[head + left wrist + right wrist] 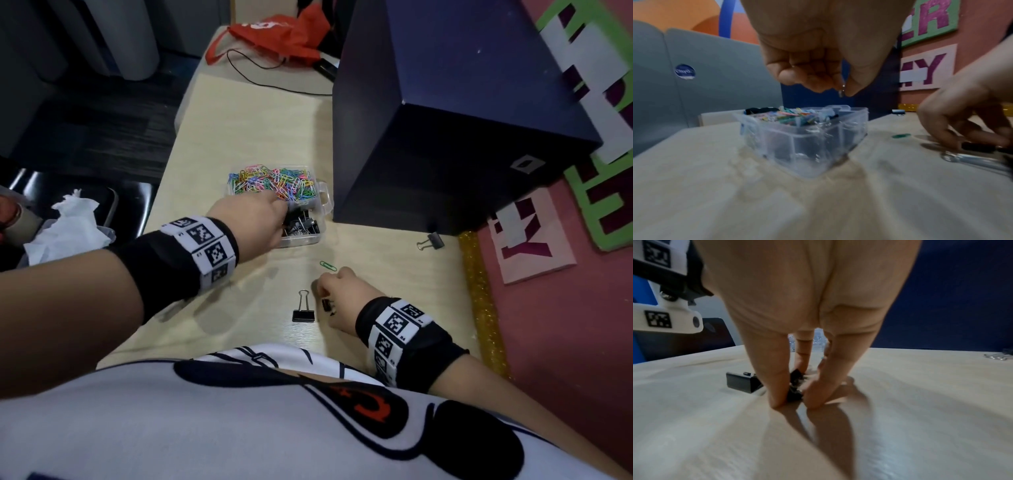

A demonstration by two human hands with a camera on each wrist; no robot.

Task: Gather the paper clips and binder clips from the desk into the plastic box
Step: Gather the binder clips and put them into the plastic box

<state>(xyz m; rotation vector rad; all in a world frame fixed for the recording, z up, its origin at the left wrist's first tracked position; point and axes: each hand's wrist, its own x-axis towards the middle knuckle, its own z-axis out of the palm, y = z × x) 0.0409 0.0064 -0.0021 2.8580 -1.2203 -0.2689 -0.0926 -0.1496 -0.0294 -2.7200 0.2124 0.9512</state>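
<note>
The clear plastic box (323,197) (851,129) holds colourful paper clips (270,181) at the back and black binder clips (305,224) at the front. My left hand (284,219) (841,92) hovers over the front compartment, its curled fingers pinching a small silvery clip (842,90). My right hand (323,301) (795,404) stands on the desk and pinches a small black binder clip (327,305) (794,394). A larger black binder clip (303,310) (741,382) lies just left of it. A green paper clip (328,265) lies beyond the right hand.
Another binder clip (431,241) (999,355) lies at the foot of a big dark blue box (462,120) on the desk's right. A red bag (284,32) and a black cable (274,85) lie at the far end. A chair with tissue (68,222) stands left.
</note>
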